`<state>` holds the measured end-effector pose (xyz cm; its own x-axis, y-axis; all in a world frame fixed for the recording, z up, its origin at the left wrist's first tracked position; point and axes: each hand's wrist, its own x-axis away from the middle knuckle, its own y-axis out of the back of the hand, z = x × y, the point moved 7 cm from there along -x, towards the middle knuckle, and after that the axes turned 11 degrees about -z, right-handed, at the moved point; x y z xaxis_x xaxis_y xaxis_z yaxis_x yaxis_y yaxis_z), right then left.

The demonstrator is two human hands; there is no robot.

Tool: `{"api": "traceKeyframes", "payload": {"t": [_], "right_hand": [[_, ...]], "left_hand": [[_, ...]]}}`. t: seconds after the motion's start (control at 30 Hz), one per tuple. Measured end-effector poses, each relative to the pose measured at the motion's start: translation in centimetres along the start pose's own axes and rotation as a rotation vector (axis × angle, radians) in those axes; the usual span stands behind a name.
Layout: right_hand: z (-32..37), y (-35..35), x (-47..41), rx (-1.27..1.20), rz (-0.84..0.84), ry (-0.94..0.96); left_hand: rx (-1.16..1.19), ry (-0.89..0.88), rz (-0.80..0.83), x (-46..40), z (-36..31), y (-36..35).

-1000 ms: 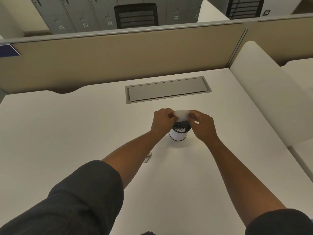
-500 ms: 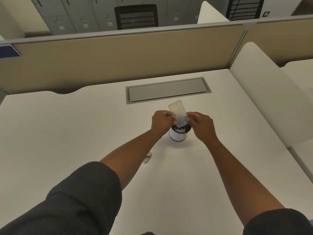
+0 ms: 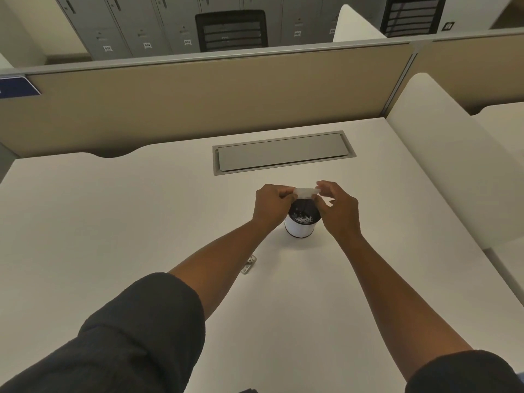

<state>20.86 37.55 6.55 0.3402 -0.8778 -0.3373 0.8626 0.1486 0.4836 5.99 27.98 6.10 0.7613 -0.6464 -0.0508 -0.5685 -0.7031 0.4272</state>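
A person's two hands meet over a small white container (image 3: 300, 228) standing upright on a pale office desk (image 3: 113, 222), its open mouth dark inside with small white bits lying within. Directly above that mouth, clear of the rim, is a translucent white piece (image 3: 305, 192), flat and seen nearly edge-on. The left hand (image 3: 272, 206) pinches the piece's left end between thumb and curled fingers. The right hand (image 3: 338, 209) has its fingertips at the right end with the forefinger lifted above it, and whether that hand grips or only touches cannot be told from this angle.

Beyond the container a closed grey cable hatch (image 3: 283, 153) is set into the desk, with a tan partition (image 3: 198, 103) behind it. On the near left of the container, just beside the left forearm, lies a small metal item (image 3: 249, 264), too small to identify.

The step in hand appears to be working the piece over the open container, whether to empty it or to drop it in. The next move would call for holding the piece centred above the mouth and lowering or tipping it gently. The container looks light and neither hand steadies it, so a knock from either wrist could well tip it and spill the white bits across the desk
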Motion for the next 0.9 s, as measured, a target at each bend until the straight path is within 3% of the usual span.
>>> {"api": "traceKeyframes", "payload": {"t": [0.4,0.5,0.9], "right_hand": [[0.0,0.8,0.3,0.118,-0.055,0.086],[-0.1,0.8,0.2,0.138,-0.048,0.086],[-0.1,0.9,0.2,0.159,-0.045,0.100]], "left_hand": [[-0.015,0.092,-0.017,0.6,0.6,-0.4],[-0.074,0.029,0.058,1.2,0.0,-1.0],[-0.144,-0.112,0.048,1.9,-0.3,-1.2]]}}
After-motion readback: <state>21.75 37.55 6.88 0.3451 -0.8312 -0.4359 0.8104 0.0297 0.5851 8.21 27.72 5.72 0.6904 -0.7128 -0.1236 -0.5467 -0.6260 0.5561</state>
